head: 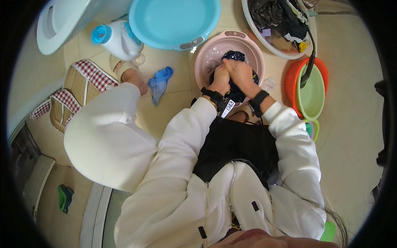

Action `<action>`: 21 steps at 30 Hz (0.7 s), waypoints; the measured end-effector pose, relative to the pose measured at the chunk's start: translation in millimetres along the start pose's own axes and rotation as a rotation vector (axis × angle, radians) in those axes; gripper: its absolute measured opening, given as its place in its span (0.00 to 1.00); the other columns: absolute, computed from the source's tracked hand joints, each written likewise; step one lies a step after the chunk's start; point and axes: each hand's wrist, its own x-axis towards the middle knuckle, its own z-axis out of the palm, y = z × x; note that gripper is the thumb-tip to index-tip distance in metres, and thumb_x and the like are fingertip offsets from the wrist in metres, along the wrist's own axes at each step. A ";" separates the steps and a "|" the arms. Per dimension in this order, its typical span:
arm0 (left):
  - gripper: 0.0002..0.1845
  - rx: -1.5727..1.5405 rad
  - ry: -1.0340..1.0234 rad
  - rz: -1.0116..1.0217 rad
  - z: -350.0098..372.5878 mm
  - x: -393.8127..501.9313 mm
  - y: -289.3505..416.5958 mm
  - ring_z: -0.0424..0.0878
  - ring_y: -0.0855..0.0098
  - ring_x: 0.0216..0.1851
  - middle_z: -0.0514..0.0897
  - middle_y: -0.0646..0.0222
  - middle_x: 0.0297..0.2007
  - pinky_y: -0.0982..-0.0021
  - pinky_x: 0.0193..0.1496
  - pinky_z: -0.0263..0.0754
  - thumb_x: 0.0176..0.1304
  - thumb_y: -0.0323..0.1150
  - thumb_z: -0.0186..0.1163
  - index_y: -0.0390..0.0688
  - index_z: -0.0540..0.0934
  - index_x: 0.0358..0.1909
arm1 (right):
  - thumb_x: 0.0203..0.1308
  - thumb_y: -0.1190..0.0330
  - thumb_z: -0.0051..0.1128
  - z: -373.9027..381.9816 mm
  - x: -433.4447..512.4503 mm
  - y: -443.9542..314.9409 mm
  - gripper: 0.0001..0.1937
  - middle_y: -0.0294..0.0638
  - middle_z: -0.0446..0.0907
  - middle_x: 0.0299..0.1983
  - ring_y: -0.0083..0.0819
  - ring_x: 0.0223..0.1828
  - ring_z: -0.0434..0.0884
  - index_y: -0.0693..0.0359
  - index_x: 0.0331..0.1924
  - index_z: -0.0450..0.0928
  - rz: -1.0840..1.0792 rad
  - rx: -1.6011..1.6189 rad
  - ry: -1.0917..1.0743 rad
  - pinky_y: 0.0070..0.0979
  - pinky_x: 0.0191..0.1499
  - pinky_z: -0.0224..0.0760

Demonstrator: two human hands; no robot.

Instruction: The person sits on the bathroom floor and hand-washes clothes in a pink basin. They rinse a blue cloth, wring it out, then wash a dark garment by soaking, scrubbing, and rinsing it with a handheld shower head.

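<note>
Wet dark navy cloth [237, 94] with a few yellow marks lies in a pink plastic basin [200, 69] in front of me. My left hand [220, 78] and my right hand [242, 74] meet over the basin, pressed close together, with the cloth bunched about them. Both sets of fingers are curled on the cloth, though most fingertips are hidden. A part of the cloth [234, 55] sticks up beyond my knuckles. Water shows around it inside the basin. Each wrist wears a black strap, and the left one carries a tag with a printed code.
A blue basin [175, 21] and a white detergent bottle [124, 40] stand beyond, left of centre. A blue cloth [160, 83] lies on the tiles. At right are a white tub [288, 55] of dark clothes, a black shower head [306, 76], and red [289, 77] and green [312, 96] basins.
</note>
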 end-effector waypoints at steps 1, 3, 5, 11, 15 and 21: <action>0.17 0.187 0.048 0.043 1.3 -2.0 1.6 0.78 0.68 0.42 0.80 0.65 0.40 0.66 0.46 0.73 0.69 0.43 0.47 0.39 0.76 0.45 | 0.65 0.48 0.40 -1.3 -4.9 -5.9 0.23 0.51 0.78 0.24 0.51 0.26 0.77 0.56 0.29 0.81 -0.101 0.023 -0.003 0.39 0.29 0.70; 0.16 0.672 -0.042 0.203 2.2 -6.6 4.5 0.78 0.68 0.40 0.80 0.66 0.39 0.64 0.44 0.74 0.69 0.42 0.49 0.39 0.77 0.41 | 0.65 0.48 0.40 -7.3 -11.4 -13.1 0.23 0.51 0.79 0.25 0.51 0.28 0.78 0.56 0.30 0.82 0.029 -0.003 -0.049 0.40 0.31 0.71; 0.15 0.203 0.109 -0.004 9.5 -11.2 -0.3 0.78 0.69 0.40 0.80 0.67 0.38 0.64 0.43 0.74 0.68 0.41 0.50 0.39 0.77 0.38 | 0.65 0.50 0.40 -14.0 -14.2 -18.5 0.22 0.50 0.80 0.27 0.50 0.31 0.80 0.55 0.33 0.83 0.203 -0.070 0.059 0.39 0.34 0.72; 0.17 0.261 0.158 0.060 33.6 -28.9 6.3 0.78 0.68 0.41 0.80 0.64 0.41 0.65 0.44 0.73 0.68 0.44 0.50 0.39 0.77 0.41 | 0.66 0.52 0.38 -25.1 -22.1 -30.0 0.25 0.50 0.78 0.21 0.51 0.26 0.78 0.58 0.21 0.80 -0.109 0.042 -0.091 0.41 0.30 0.70; 0.17 0.346 0.226 -0.062 44.1 -33.3 8.4 0.76 0.69 0.43 0.79 0.64 0.41 0.64 0.45 0.71 0.68 0.41 0.48 0.37 0.77 0.44 | 0.67 0.50 0.35 -29.9 -24.2 -33.3 0.27 0.50 0.79 0.23 0.49 0.26 0.79 0.59 0.24 0.80 0.054 -0.147 0.105 0.41 0.29 0.71; 0.14 0.229 0.170 -0.015 45.2 -33.3 -0.5 0.79 0.69 0.41 0.81 0.63 0.40 0.65 0.42 0.73 0.65 0.38 0.52 0.37 0.77 0.42 | 0.66 0.52 0.40 -34.0 -26.3 -40.3 0.24 0.50 0.79 0.23 0.49 0.26 0.79 0.60 0.23 0.79 -0.069 -0.091 0.008 0.41 0.30 0.71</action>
